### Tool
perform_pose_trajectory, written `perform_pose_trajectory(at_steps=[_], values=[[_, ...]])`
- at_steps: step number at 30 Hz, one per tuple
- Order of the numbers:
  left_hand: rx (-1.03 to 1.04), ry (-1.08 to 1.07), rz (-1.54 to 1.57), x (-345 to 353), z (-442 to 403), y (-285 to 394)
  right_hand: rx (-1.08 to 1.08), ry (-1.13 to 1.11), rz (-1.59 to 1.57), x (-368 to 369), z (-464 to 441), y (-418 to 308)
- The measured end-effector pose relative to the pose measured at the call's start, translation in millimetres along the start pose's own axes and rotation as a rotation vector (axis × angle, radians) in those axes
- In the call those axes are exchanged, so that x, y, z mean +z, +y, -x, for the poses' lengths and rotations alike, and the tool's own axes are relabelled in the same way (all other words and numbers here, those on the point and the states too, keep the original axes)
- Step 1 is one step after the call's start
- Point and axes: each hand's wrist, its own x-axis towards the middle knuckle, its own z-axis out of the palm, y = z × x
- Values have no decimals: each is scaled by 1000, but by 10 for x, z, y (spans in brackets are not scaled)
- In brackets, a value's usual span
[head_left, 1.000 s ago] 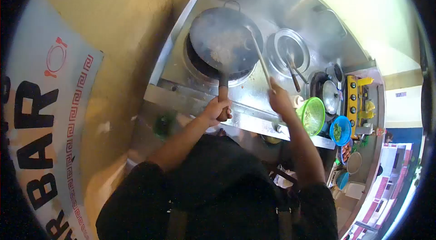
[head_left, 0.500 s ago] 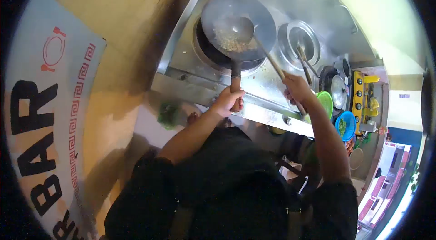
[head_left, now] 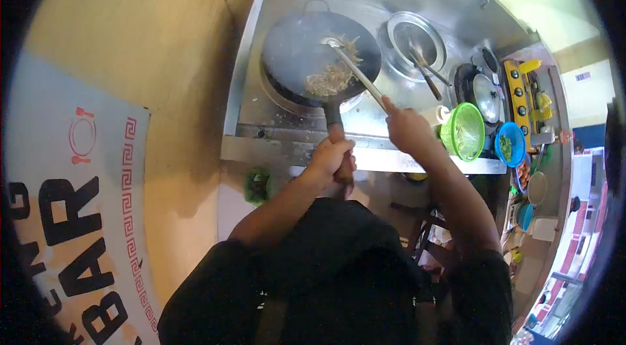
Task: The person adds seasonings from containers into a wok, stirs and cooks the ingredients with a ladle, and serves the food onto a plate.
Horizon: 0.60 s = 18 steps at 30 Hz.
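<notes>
My left hand (head_left: pixel 331 161) is wrapped round the wooden handle of a dark wok (head_left: pixel 285 48). The wok sits over a burner ring on the steel stove, and steam drifts above it. Chopped or shredded food (head_left: pixel 330 79) lies in the wok, mostly near the handle side, with some strands higher up on the right. My right hand (head_left: pixel 407 128) grips the long handle of a ladle (head_left: pixel 357 71). Its metal head is inside the wok, near the far strands of food. Both hands are closed.
Right of the wok, a round metal pot (head_left: pixel 390 32) holds long-handled utensils (head_left: pixel 427 75). Further right are a green basket (head_left: pixel 483 124), a blue basket (head_left: pixel 522 157) with greens, a lidded pan (head_left: pixel 486 94) and a yellow panel with knobs (head_left: pixel 518 90). A wall (head_left: pixel 189 71) stands left.
The wok has come down from a tilted, raised position onto the burner. The ladle has shifted within it, and the food has spread. The whole view has also turned slightly.
</notes>
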Motion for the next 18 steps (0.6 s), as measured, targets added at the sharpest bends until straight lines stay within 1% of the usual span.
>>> perform_pose_trajectory(at_steps=[1,3,5,7,8,9,11,12,13,14,16,17,18], values=[[-22,-43,10,-49,118,-13,10,9,-14,-50,123,37],[-51,-92,-119,-180,331,-45,59,77,-100,-177,524,129],[2,-94,-195,-217,542,-124,123,137,-147,-164,746,238],[-6,-131,-283,-180,770,-197,154,231,-168,-127,906,424],[-10,-158,-339,-115,843,-211,167,194,-213,-72,1090,559],[-17,-184,-374,-48,911,-213,132,194,-325,-37,1345,678],[68,-254,-530,45,971,-274,98,233,-453,-142,2015,844],[55,-290,-552,178,1009,-346,147,273,-416,-152,2328,893],[24,-263,-579,342,1082,-442,193,290,-429,-83,2571,991],[-10,-238,-608,483,1151,-556,240,326,-375,-11,2801,1087],[-28,-301,-651,737,1195,-824,337,425,-278,173,3215,1367],[-32,-351,-655,919,1155,-1029,383,457,-283,244,3465,1516],[-38,-413,-648,1037,1176,-1214,429,437,-289,479,3658,1707]])
